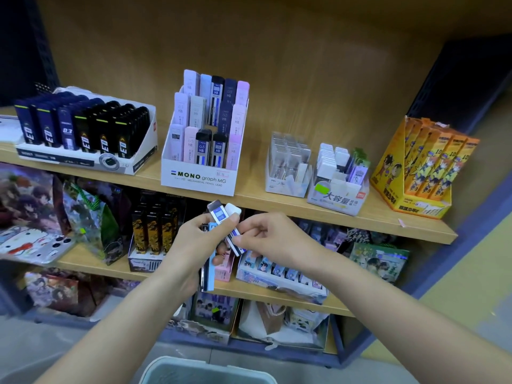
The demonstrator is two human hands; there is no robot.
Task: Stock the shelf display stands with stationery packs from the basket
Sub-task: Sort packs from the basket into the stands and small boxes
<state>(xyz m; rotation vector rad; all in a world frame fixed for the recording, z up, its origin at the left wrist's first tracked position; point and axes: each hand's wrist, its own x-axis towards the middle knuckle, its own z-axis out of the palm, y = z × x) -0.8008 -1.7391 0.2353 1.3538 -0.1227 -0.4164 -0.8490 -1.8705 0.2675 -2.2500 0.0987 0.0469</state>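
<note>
The left hand (194, 239) clutches several lead packs (219, 214) while the right hand (271, 239) pinches one free below the shelf (360, 217); the loose bundle could spill.

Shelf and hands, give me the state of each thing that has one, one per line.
Left hand: shut on a bunch of slim lead packs.
Right hand: pinching the white blue-striped lead pack.
White MONO graph MG display stand: upright, nearly full.
Orange cartoon display box: upright, stocked.
Pale green basket: below the hands, contents unseen.
</note>
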